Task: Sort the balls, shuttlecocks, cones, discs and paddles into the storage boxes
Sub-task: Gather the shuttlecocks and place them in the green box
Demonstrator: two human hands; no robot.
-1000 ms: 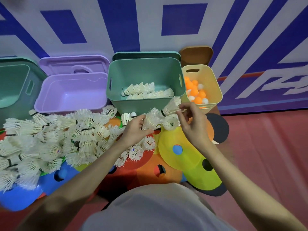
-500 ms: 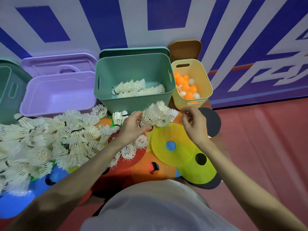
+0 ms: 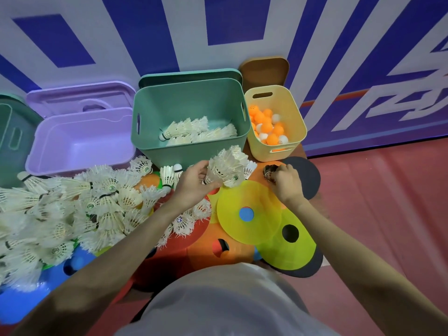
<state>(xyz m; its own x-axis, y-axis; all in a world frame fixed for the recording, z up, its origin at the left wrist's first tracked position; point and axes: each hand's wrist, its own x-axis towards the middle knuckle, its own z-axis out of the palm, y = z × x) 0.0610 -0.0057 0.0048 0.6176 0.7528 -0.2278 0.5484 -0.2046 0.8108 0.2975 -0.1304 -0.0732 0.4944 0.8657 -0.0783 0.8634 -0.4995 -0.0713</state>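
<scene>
Left hand grips nested feather shuttlecocks at frame centre, before the green box. Right hand pinches a small dark object, unidentifiable. Shuttlecocks likely light, brittle; hold by cork.

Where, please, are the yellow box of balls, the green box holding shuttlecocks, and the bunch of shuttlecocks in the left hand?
yellow box [image 3: 297, 122], head view, right wall.
green box [image 3: 194, 103], head view, inner back wall.
bunch of shuttlecocks [image 3: 226, 166], head view, feathers above the left hand [image 3: 194, 181].

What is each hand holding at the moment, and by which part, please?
The left hand grips a bunch of shuttlecocks near their cork ends. The right hand pinches a small dark object; its identity is unclear.
</scene>
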